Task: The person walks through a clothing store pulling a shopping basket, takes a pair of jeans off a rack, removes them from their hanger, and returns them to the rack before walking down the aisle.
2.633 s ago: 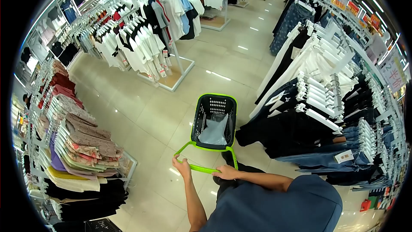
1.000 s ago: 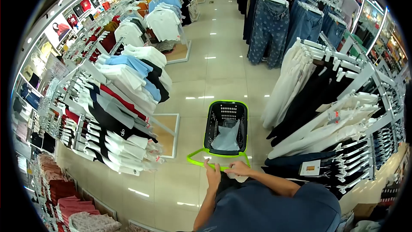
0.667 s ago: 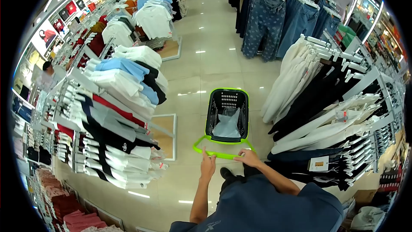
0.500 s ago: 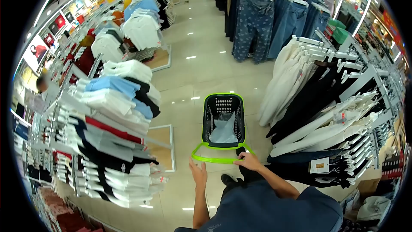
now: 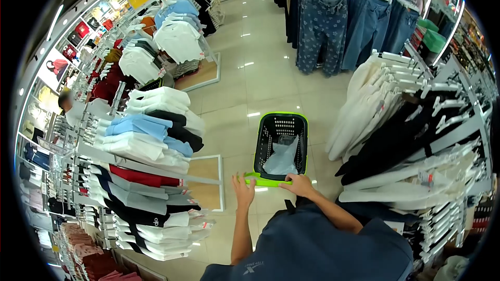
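Note:
A black perforated shopping basket with a lime-green rim is in front of me at the centre. Its green handle is folded close to the basket's near rim. My right hand grips the right part of the handle. At the handle's left end is my left hand, its thumb on the near side and its fingers curled about the end. A crumpled, pale translucent plastic bag lies inside the basket, with something dark and clear beyond it.
Racks of folded-over shirts line the left, with a wooden base jutting into the tiled aisle. White trousers and black garments hang close on my right. Jeans hang farther ahead. A person stands beyond the left racks.
The handle has swung up towards the basket's near rim. My left hand has moved from beside the handle onto its left end; my right hand keeps its grip. The view has shifted slightly.

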{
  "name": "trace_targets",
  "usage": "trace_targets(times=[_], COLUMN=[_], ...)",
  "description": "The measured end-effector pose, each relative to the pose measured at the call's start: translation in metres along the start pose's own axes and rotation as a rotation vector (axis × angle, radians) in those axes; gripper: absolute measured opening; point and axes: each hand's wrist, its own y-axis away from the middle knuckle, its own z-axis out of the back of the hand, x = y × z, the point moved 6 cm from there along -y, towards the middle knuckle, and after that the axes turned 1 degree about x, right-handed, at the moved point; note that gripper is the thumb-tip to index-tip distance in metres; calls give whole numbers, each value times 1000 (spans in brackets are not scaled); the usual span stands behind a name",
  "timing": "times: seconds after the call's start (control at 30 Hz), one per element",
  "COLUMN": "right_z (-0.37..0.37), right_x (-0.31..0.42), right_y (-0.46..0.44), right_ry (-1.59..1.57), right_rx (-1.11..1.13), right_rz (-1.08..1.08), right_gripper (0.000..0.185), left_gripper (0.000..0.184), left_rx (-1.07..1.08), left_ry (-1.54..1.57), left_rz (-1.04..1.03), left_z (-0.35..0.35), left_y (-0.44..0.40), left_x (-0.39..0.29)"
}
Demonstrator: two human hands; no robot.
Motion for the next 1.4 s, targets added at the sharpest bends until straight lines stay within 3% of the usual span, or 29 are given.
trace_targets(times=[0.2, 0.43, 0.73, 0.77, 0.93, 1.03, 1.1, 1.23, 1.4], right_z=[34, 53, 63, 71, 68, 84, 113, 152, 203], right_x=[-41, -81, -81, -75, -78, -85, -78, -105, -121], right_y=[-43, -66, -126, -138, -206, -245, -257, -267, -275], right_ry=[-20, -56, 44, 83, 183, 228, 263, 347, 249], right_rx=[25, 18, -38, -183, -156, -148, -157, -337, -668], right_rz=[-20, -125, -74, 48, 4, -10, -30, -35, -97], right_gripper=[55, 58, 56, 50, 61, 62, 63, 54, 50], left_gripper=[52, 62, 66, 65, 55, 51, 50, 50, 47], left_rx=[87, 403, 469, 450, 324, 482, 429, 564, 633], left_ry=[40, -59, -51, -30, -117, -131, -194, -125, 36], left_rz=[-81, -172, -123, -114, -171, -89, -215, -398, -417], left_z=[-32, -52, -61, -64, -73, -80, -92, -142, -179], left_y=[-82, -134, -193, -199, -250, -288, -307, -337, -356], left_x=[-33, -62, -52, -48, -12, -19, -31, -54, -101])
